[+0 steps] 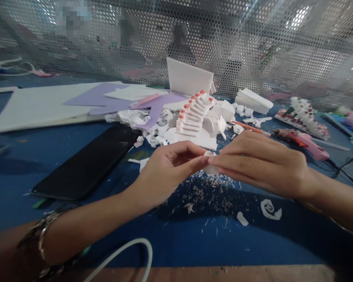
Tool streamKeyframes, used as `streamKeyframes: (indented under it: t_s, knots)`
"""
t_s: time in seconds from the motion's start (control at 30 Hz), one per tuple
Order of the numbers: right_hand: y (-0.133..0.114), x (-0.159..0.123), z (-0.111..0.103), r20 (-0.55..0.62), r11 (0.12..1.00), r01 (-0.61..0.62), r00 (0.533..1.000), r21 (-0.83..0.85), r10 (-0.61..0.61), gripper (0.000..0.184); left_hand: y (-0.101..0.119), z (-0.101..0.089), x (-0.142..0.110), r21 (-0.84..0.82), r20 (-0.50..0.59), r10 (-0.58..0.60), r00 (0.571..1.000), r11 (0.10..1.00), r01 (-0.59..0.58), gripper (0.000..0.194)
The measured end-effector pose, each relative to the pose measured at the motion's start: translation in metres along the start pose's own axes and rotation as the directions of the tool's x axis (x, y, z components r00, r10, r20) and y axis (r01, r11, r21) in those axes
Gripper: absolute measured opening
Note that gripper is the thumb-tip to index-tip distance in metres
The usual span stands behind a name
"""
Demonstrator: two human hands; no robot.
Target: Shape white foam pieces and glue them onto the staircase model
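Between my fingertips, above the middle of the blue table, is a small white rolled piece (pixel 211 169) that looks like paper; its full shape is hidden. My left hand (pixel 176 166) pinches it from the left with thumb and forefinger. From the right, my right hand (pixel 255 164) grips the same piece with its fingers pressed together. Just beyond stands a curved white model staircase (pixel 194 117) with red-topped posts along its edge. Beneath my hands lie many tiny white shreds (pixel 206 196). A white paper spiral (pixel 270 209) rests to the right, beside a small white scrap (pixel 242 219).
A black phone (pixel 90 164) lies at left. White boards (pixel 47 102) and purple sheets (pixel 94 98) are behind it. At right are a pink glue gun (pixel 308 145), an orange pencil (pixel 248 127) and a decorated white piece (pixel 304 117). A perforated metal screen (pixel 238 47) stands behind; a white cable (pixel 148 250) curves in front.
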State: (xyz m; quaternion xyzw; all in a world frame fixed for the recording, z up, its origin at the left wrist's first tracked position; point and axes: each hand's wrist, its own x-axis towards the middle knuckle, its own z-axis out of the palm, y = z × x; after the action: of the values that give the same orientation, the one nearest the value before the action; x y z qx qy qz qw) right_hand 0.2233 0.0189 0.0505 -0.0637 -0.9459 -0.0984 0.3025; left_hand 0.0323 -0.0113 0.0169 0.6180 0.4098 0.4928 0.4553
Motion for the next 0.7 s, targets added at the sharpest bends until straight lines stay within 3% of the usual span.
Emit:
streamKeyframes:
  t_s: [0.17, 0.4, 0.6, 0.7]
  knots:
    - [0.005, -0.002, 0.0, 0.041, 0.995, 0.043, 0.998, -0.088, -0.04, 0.022, -0.003, -0.002, 0.0, -0.017, 0.021, 0.003, 1.0, 1.0, -0.002, 0.005]
    - [0.0, -0.001, 0.011, -0.024, 0.963, -0.191, 0.98, 0.192, 0.2, 0.018, -0.002, 0.0, -0.001, -0.139, 0.052, 0.007, 0.999, 0.99, 0.0, 0.003]
    - [-0.002, -0.001, 0.008, -0.045, 0.964, -0.151, 0.985, 0.22, 0.164, 0.023, -0.006, 0.0, 0.0, -0.161, 0.051, -0.035, 0.998, 0.986, 0.043, 0.005]
    - [-0.004, 0.002, 0.006, -0.029, 0.928, -0.22, 0.97, 0.3, 0.24, 0.022, -0.008, -0.001, 0.0, -0.129, 0.023, -0.057, 0.998, 0.99, 0.06, 0.009]
